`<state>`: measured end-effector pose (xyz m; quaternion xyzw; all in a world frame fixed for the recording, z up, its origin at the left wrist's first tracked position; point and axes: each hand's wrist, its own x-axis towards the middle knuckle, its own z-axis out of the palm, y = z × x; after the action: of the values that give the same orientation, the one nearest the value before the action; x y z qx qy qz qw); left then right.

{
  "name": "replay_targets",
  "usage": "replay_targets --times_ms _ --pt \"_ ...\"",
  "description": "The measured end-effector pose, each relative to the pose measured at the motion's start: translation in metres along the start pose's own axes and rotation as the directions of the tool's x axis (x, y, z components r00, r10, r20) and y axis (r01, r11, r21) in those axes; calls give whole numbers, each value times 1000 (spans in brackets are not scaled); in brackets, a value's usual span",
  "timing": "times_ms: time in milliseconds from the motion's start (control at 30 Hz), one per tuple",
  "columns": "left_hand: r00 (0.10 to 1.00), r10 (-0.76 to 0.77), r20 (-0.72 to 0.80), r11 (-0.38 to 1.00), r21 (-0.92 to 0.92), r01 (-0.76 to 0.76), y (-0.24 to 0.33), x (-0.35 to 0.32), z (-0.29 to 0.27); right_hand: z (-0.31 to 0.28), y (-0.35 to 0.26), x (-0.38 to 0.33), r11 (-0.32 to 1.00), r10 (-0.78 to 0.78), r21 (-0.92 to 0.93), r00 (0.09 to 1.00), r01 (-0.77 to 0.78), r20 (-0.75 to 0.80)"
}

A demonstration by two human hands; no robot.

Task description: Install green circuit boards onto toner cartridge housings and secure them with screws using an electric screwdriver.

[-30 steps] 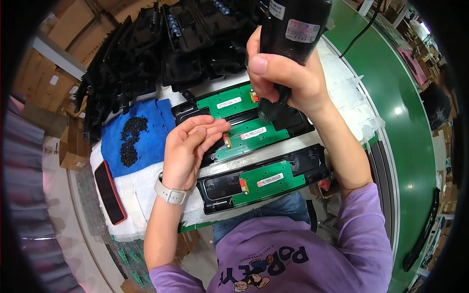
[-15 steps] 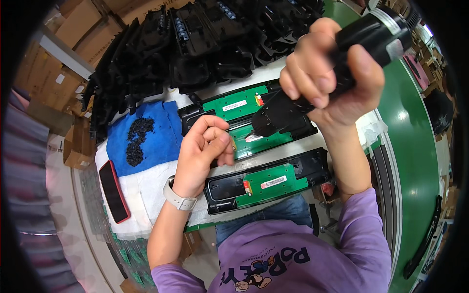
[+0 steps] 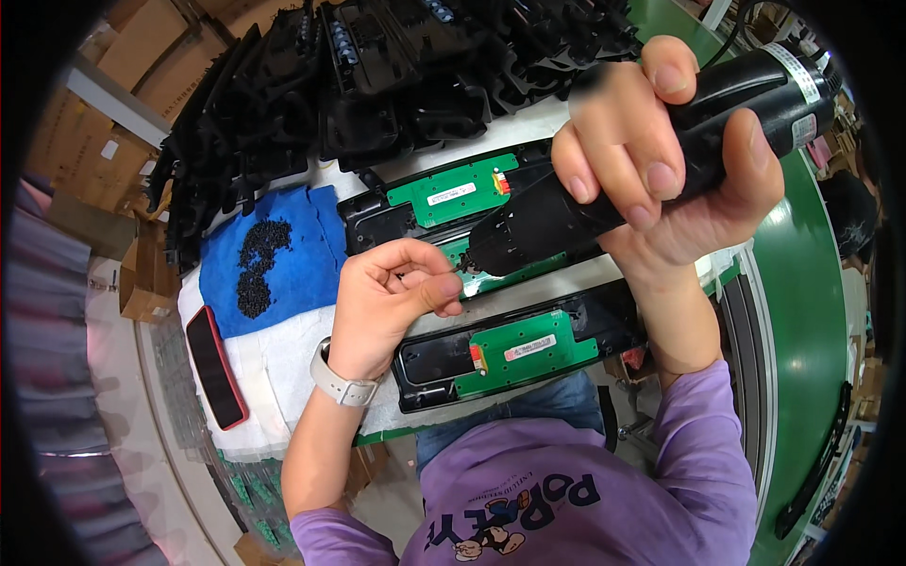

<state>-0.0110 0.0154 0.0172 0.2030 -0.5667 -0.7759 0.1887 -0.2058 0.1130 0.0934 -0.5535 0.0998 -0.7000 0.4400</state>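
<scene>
My right hand (image 3: 651, 179) is wrapped round a black electric screwdriver (image 3: 717, 123), its tapered nose pointing down and left. My left hand (image 3: 401, 292) is closed in a pinch beside the driver's tip, holding a tiny dark screw (image 3: 460, 268), though its shape is hardly visible. Below them lies the middle black housing with a green circuit board (image 3: 519, 272), partly covered by the driver and hand. Behind it, another housing bears a green board (image 3: 453, 197) with a white label. Nearest me, a third black housing (image 3: 425, 363) holds a similar board (image 3: 528, 351).
Small black screws (image 3: 255, 294) lie in heaps on a blue cloth (image 3: 316, 231) at the left. A red-edged phone (image 3: 217, 368) lies in front of it. Many black plastic housings (image 3: 368, 113) are stacked at the back. Cardboard boxes (image 3: 142, 57) stand at the far left.
The driver and my right hand have moved down and slightly right, so the nose is lower. My left fingers have come together at its tip.
</scene>
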Motion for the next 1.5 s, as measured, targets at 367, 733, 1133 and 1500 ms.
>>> replay_targets --times_ms 367,733,1133,1500 --pt "995 -43 89 984 177 26 3 -4 8 9 -1 -1 996 83 -28 981 -89 -176" --pt "980 173 -97 985 43 -170 -2 9 -1 -1 1 -5 855 215 -397 924 -335 -317" --pt "990 84 -114 987 -130 -99 -5 8 0 -1 19 -5 865 206 -396 938 -308 -279" --pt "994 -30 -107 978 -209 7 1 6 -4 9 26 -5 819 61 -547 975 -172 -215"
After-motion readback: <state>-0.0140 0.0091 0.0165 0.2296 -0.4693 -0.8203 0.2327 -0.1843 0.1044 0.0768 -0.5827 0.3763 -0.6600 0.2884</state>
